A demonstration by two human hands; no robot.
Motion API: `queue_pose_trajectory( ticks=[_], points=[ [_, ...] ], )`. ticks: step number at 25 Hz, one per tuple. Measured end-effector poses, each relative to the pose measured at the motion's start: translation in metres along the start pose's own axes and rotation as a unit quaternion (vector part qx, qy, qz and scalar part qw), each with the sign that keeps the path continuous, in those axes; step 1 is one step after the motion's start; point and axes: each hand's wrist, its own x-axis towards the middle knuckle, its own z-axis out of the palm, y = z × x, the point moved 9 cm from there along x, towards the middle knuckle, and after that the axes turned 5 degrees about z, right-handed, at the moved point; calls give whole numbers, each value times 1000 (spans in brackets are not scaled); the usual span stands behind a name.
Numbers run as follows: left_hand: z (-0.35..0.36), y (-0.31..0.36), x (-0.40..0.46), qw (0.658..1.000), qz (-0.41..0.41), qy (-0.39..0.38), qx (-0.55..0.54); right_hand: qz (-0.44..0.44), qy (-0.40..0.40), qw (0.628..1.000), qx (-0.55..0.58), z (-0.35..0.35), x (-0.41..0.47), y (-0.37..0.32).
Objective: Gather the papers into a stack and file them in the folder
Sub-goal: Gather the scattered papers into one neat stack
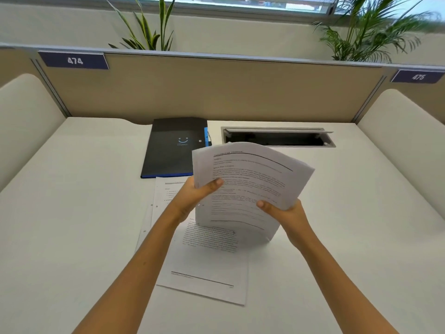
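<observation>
The stack of papers (245, 189) consists of white printed sheets, bowed and standing on its lower edge on the white desk (72, 213); the left hand (195, 196) grips its left edge with thumb in front and fingers behind, and the right hand (286, 213) clamps its lower right edge likewise. At least two loose sheets (207, 261) lie flat, overlapping, beneath the stack; one folder (173, 148), black with blue trim, lies closed just behind them.
</observation>
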Motion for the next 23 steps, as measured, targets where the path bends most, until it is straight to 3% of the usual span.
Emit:
queue_pose_trajectory(
  ticks=[9, 12, 15, 17, 19, 20, 21, 23],
  points=[
    [1, -31, 4, 997, -63, 5, 34, 40, 73, 997, -8, -1, 7, 7],
    [-11, -46, 0, 992, -109, -14, 62, 97, 77, 992, -18, 2, 10, 24],
    [-25, -83, -14, 979, -158, 7, 132, 206, 96, 973, -43, 19, -3, 70],
    [-39, -106, -22, 935, -197, 45, 290, 261, 87, 959, -65, 38, -16, 98],
    [-51, -112, -29, 854, -216, 77, 467, 282, 96, 947, -121, 50, -25, 113],
    [-53, -112, -32, 836, -209, 90, 500, 281, 108, 936, -181, 51, -27, 114],
    [-54, -113, -33, 835, -198, 103, 503, 278, 117, 919, -256, 51, -29, 114],
    [-58, -114, -36, 872, -175, 132, 437, 271, 124, 879, -373, 51, -32, 109]
  ],
)
